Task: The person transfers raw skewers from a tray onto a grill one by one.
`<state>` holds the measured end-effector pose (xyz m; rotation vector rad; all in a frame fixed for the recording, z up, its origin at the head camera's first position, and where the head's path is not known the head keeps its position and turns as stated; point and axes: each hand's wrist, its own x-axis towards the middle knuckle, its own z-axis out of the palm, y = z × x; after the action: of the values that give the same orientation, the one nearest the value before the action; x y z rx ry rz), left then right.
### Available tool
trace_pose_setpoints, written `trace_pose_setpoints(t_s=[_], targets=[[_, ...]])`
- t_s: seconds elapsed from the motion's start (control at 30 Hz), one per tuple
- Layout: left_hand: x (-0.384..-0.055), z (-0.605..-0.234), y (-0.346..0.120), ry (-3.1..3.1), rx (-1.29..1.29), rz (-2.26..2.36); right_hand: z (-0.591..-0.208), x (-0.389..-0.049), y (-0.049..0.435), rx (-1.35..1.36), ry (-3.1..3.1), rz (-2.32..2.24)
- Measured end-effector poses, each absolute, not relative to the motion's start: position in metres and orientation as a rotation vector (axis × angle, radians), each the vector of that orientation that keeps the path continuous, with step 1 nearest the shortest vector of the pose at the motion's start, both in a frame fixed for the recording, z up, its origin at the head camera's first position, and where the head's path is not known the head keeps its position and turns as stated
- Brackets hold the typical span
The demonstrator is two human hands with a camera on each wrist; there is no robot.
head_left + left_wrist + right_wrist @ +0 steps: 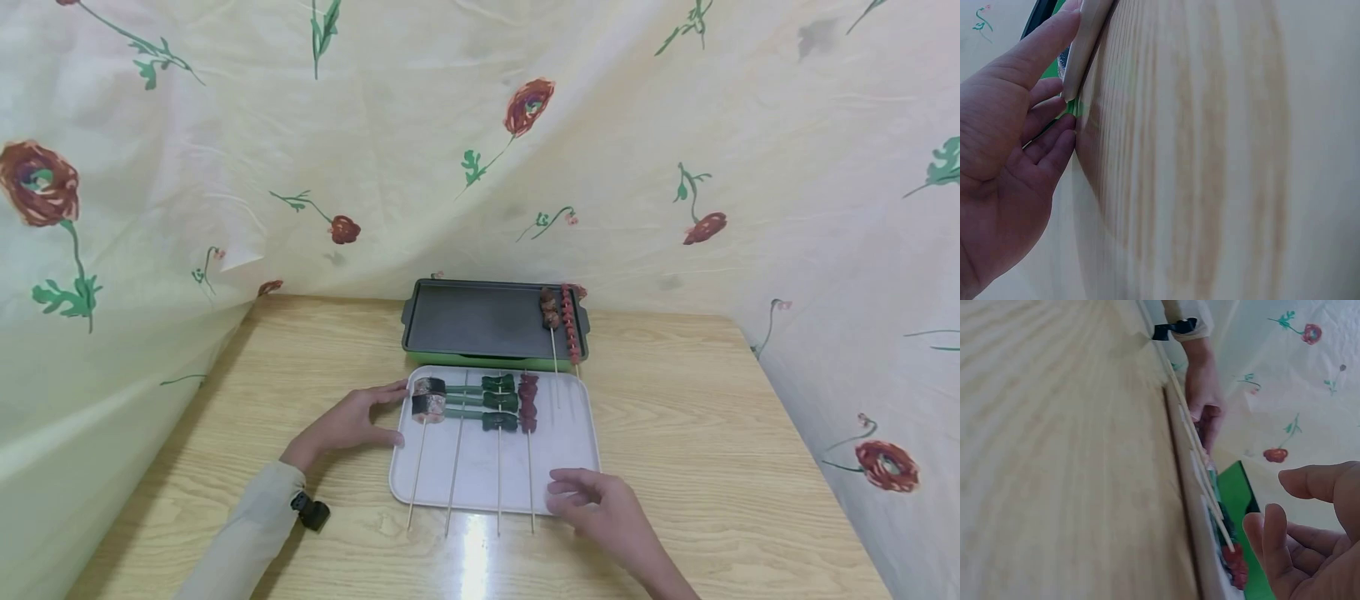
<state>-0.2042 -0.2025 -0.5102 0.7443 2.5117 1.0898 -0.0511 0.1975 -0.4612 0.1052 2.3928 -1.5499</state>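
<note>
A white tray (562, 450) lies on the table with several skewers on it, their sticks jutting over its near edge. From left to right they carry pink pieces with dark bands (429, 407), thin green pods (462, 401), dark green pieces (500, 401) and dark red pieces (528, 404). My left hand (356, 423) is at the tray's left side, thumb and fingers spread along the rim; in the left wrist view the thumb reaches the tray edge (1088, 47). Loosely bent, my right hand (603, 508) is by the tray's near right corner and holds nothing.
Behind the tray stands a black griddle (480, 321) with a green base. At its right end lie a brown meat skewer (550, 310) and a skewer of small red pieces (569, 325). A flowered cloth (420, 150) hangs around the wooden table (675, 417).
</note>
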Motion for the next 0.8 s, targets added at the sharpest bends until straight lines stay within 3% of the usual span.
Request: trace_pose_setpoints(t_s=[0.37,0.8], targets=[[-0.203,-0.510,-0.203,2.506,0.752,1.099,-0.479,-0.048,0.194,-0.054,2.410,-1.536],[-0.203,-0.510,-0.203,2.509,0.743,1.094,-0.483,-0.048,0.191,-0.043,2.408,-1.477]])
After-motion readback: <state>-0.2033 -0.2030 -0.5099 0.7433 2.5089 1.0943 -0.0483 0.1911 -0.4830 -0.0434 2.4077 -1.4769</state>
